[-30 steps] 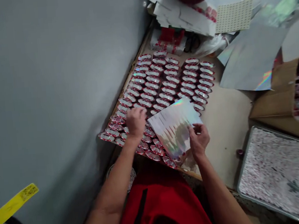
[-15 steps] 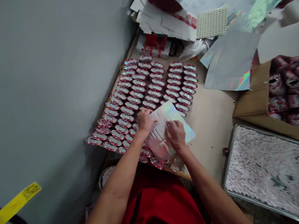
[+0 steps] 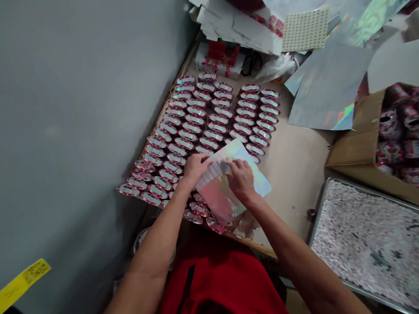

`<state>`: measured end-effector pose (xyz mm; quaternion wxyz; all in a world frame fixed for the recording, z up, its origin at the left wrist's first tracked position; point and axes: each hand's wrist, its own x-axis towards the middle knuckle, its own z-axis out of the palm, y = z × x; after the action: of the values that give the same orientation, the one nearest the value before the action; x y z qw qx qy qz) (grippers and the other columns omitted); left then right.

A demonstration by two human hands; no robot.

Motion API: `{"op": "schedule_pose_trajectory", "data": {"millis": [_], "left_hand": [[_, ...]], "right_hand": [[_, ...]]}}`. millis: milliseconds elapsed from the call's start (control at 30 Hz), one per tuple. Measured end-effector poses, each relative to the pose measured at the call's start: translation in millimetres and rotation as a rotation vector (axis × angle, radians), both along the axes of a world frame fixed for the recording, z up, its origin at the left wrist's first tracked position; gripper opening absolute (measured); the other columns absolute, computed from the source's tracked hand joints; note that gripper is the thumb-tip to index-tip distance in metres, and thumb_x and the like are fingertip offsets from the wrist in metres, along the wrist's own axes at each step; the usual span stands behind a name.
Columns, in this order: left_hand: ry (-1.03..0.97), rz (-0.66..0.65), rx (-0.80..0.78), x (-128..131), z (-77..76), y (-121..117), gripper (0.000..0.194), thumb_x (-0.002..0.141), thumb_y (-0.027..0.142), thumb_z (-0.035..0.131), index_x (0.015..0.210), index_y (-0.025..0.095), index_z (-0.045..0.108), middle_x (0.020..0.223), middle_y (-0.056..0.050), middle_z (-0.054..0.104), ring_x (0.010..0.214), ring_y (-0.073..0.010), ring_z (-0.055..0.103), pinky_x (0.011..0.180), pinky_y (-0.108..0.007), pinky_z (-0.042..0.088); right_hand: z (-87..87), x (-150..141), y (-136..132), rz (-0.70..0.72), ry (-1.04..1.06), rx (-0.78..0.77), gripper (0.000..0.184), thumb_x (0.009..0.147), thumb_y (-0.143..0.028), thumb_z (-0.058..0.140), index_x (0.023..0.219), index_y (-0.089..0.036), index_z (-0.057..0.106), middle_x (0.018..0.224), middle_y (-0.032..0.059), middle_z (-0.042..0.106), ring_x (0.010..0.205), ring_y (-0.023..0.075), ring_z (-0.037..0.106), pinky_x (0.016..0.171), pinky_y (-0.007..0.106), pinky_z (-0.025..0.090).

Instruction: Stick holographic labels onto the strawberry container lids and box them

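A shiny rainbow-tinted sticker sheet [image 3: 257, 172] lies over the near part of the rows, tilted, with pale strips along its upper left side. My left hand [image 3: 195, 168] grips the sheet's left edge, fingers closed on it. Over the middle of the sheet, my right hand [image 3: 241, 177] is closed in a pinch. A small greyish sticker [image 3: 225, 166] shows at its fingertips. Around the sheet stand several rows of small red-and-white packs [image 3: 192, 128] with pale oval tops. Some near packs are hidden under the sheet and my left arm.
On the right stand an open cardboard box [image 3: 356, 138] of red-patterned cans and a metal tray [image 3: 373, 240] of pale pieces. At the back lie silvery sheets [image 3: 330, 86], a dotted label sheet [image 3: 305, 29], white cartons [image 3: 236, 26] and black scissors [image 3: 251, 64]. A grey wall [image 3: 79, 115] borders the left.
My right hand has shifted slightly left and up across the sheet, and the small sticker now shows at its fingertips. My left hand has moved slightly left with the sheet. The view has shifted a little.
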<state>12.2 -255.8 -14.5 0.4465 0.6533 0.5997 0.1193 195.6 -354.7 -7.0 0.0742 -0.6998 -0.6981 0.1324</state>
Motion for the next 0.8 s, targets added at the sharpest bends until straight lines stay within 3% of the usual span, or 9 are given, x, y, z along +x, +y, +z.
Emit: {"op": "schedule_pose_trajectory", "data": {"millis": [100, 233, 467, 633, 800], "left_hand": [[-0.011, -0.009, 0.006, 7.5, -2.5, 1.8, 0.021, 0.088, 0.031, 0.071, 0.104, 0.024, 0.083, 0.108, -0.005, 0.081, 0.099, -0.0237, 0.072, 0.09, -0.031, 0.052], [-0.064, 0.008, -0.027, 9.4, -7.6, 4.4, 0.022, 0.09, 0.03, 0.067, 0.102, 0.022, 0.083, 0.104, -0.005, 0.081, 0.096, -0.0231, 0.071, 0.086, -0.03, 0.052], [-0.153, 0.102, -0.149, 3.8, -15.1, 3.5, 0.023, 0.087, 0.034, 0.067, 0.085, 0.016, 0.081, 0.079, -0.003, 0.076, 0.07, -0.0176, 0.063, 0.065, -0.026, 0.046], [0.035, 0.085, -0.028, 4.0, -1.1, -2.9, 0.022, 0.089, 0.032, 0.065, 0.095, 0.019, 0.083, 0.09, -0.005, 0.079, 0.079, -0.0202, 0.065, 0.071, -0.029, 0.047], [0.254, 0.058, 0.128, 14.8, 9.0, -7.5, 0.023, 0.094, 0.03, 0.061, 0.096, 0.022, 0.083, 0.105, -0.011, 0.077, 0.098, -0.0253, 0.068, 0.086, -0.034, 0.05]], "right_hand": [[6.6, -3.8, 25.1, 0.116, -0.029, 0.05, 0.048, 0.101, -0.021, 0.05, 0.149, -0.018, 0.053, 0.149, 0.0168, 0.055, 0.123, 0.0336, 0.046, 0.099, 0.044, 0.038], [3.2, -0.6, 44.8, 0.288, -0.057, 0.079, 0.05, 0.104, -0.022, 0.044, 0.153, -0.02, 0.049, 0.155, 0.0137, 0.054, 0.13, 0.0351, 0.043, 0.1, 0.047, 0.035], [-8.2, 12.3, 29.2, 0.385, -0.005, 0.104, 0.048, 0.104, -0.015, 0.04, 0.151, -0.017, 0.051, 0.16, 0.0129, 0.05, 0.136, 0.0316, 0.043, 0.108, 0.046, 0.03], [8.0, 20.2, 14.5, 0.372, 0.026, 0.143, 0.031, 0.106, -0.024, 0.047, 0.128, -0.021, 0.068, 0.124, 0.0115, 0.073, 0.118, 0.0295, 0.052, 0.1, 0.043, 0.031], [39.8, 19.9, -3.1, 0.288, 0.018, 0.125, 0.028, 0.104, -0.024, 0.049, 0.092, -0.023, 0.074, 0.081, 0.0074, 0.072, 0.085, 0.0233, 0.057, 0.083, 0.039, 0.032]]}}
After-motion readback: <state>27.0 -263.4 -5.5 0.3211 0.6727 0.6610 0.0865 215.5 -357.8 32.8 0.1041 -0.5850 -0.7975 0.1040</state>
